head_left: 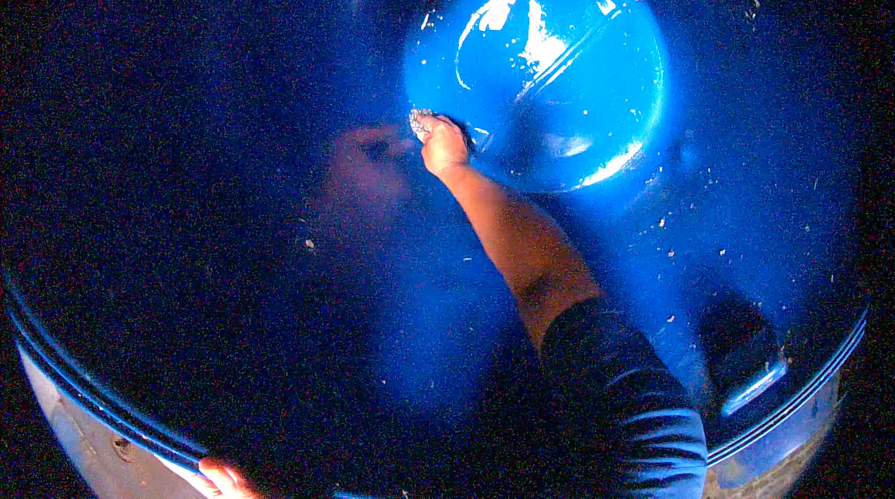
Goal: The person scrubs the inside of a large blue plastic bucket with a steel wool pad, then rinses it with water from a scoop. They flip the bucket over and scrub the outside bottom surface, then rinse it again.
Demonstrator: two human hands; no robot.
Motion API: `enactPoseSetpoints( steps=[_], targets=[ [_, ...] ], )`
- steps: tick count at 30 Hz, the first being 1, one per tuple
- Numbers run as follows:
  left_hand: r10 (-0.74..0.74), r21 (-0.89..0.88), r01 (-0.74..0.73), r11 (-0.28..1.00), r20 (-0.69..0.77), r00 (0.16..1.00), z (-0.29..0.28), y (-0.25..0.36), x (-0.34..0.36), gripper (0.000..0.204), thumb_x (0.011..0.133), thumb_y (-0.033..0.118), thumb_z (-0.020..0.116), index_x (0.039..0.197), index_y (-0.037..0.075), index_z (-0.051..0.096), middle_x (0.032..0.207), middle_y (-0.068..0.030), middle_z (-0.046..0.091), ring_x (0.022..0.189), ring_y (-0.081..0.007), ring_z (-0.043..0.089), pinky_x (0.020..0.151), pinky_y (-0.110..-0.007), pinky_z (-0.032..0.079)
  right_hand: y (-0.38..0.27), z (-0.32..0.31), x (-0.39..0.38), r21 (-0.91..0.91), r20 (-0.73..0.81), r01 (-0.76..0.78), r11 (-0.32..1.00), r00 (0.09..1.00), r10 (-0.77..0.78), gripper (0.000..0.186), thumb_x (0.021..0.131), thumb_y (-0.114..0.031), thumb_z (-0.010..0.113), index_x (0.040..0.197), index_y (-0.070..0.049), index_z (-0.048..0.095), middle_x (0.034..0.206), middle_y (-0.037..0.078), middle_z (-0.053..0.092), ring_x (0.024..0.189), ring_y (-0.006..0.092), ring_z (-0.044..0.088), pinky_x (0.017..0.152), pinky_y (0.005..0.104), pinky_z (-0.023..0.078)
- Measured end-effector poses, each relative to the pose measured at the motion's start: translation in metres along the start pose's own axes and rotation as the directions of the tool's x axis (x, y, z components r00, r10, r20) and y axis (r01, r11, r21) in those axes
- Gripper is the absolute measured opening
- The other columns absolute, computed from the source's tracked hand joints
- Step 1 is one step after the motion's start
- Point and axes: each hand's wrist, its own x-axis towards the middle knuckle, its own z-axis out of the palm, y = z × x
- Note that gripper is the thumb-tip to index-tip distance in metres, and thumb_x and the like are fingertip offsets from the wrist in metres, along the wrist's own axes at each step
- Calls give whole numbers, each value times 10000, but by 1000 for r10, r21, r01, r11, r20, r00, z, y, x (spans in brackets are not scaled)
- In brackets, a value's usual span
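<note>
I look down into a large blue barrel point(419, 340) with shiny inner walls. My right arm reaches deep inside it. Down by the round, wet-looking bottom point(578, 98), my right hand point(445, 143) is closed around a small crumpled silvery-white wad point(419, 122). The wad is against or very near the lower wall, left of the bottom; its exact kind is hard to make out. My left hand point(225, 478) grips the barrel's near rim point(121, 415) at the lower left, and only some of its fingers show.
Light-coloured flecks point(664, 223) cling to the wall right of my arm, and more dot the bottom. A dark recess with a bright blue ledge point(755, 389) sits near the rim on the right. Outside the rim lies pale ground point(126, 462). Much of the wall is in deep shadow.
</note>
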Motion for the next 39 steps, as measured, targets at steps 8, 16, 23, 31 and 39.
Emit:
enactPoseSetpoints(
  steps=[8,16,23,31,39],
  targets=[
    [11,-39,-12,999,-25,1000,2,11,-7,749,1070,548,205,1531,-5,414,1526,-210,488,1415,-479,429,1139,-713,304,121,-113,-114,-535,485,-80,841,786,383,553,803,-11,583,1298,-235,686,1241,107,706,1071,344,693,958,469,555],
    [117,-9,-118,993,-94,989,12,-5,-19,739,1061,544,216,1545,17,402,1535,-187,487,1421,-456,432,1145,-695,304,53,-75,-86,-407,293,348,845,925,-240,372,817,-57,617,1175,-148,660,1145,83,619,1071,314,595,879,430,551],
    [156,26,-154,988,-96,983,19,0,-16,732,1060,534,220,1547,18,397,1541,-183,480,1421,-449,432,1143,-694,305,71,-140,-48,-329,492,624,709,754,-435,279,880,-120,573,1148,-151,642,1111,101,604,1054,313,595,885,451,544],
    [192,52,-188,981,-87,977,17,-2,-12,724,1058,522,224,1550,19,392,1549,-178,471,1422,-440,433,1140,-692,307,98,-282,82,-416,-695,-211,884,701,-160,327,922,-63,502,1220,-126,622,1182,225,587,1066,421,570,919,520,503],
    [221,72,-215,974,-81,972,12,-5,-10,716,1056,511,229,1552,20,386,1556,-173,462,1422,-432,433,1138,-690,309,58,-145,41,-54,-93,208,977,973,-213,479,863,-2,547,1309,-143,651,1350,203,589,1200,405,575,1054,501,460]
  ],
)
